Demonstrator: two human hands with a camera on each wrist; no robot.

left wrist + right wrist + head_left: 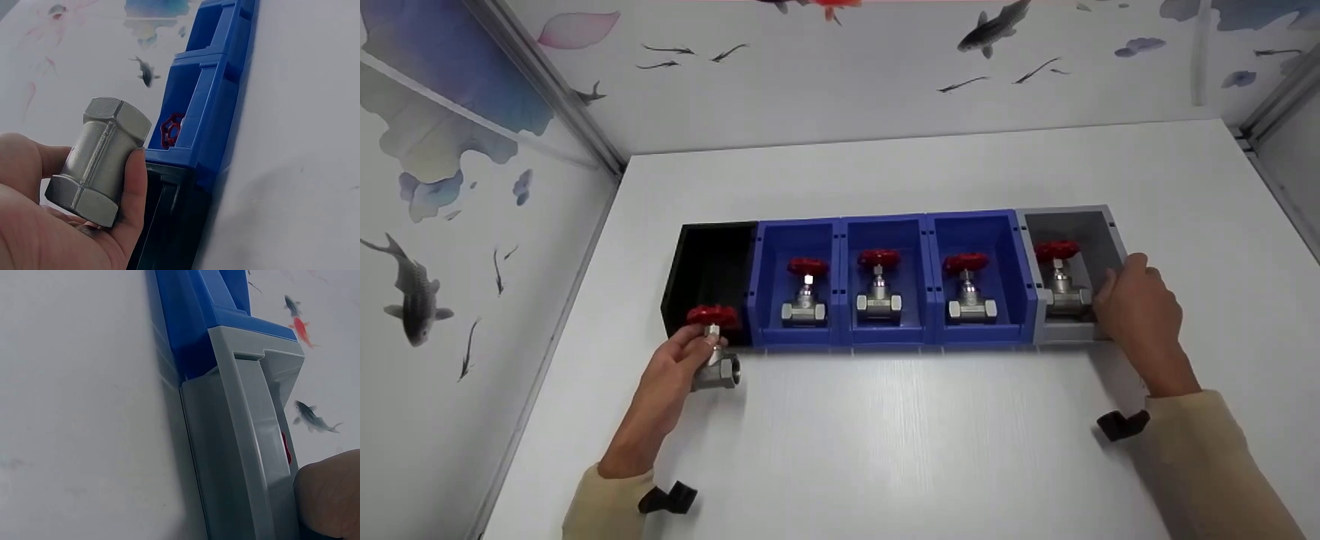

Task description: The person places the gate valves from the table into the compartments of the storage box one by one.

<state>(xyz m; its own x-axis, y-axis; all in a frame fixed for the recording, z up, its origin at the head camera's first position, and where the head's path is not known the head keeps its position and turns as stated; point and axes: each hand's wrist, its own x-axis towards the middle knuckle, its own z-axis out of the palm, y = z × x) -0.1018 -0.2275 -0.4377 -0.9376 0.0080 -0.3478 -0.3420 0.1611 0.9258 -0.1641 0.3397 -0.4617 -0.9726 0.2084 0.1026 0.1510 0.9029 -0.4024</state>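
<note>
In the head view my left hand (666, 375) pinches a gate valve (718, 373) just below its red handwheel (712, 316). This valve is upright at the front of the black bin (709, 247), its metal body in front of the bin's front edge. The left wrist view shows its hexagonal-ended body (98, 160) between thumb and fingers. My right hand (1140, 322) grips the right side wall of the grey bin (1069, 219), thumb on the inner side; its other fingers are partly hidden. Inside that bin stands another valve (1063, 285), close to the thumb.
Between the black and grey bins sit three blue bins (885, 337), joined in a row. Each holds an upright valve with a red handwheel (879, 259). The row stands on a white table (915, 435), with fish-patterned panels (840, 75) behind and at the left.
</note>
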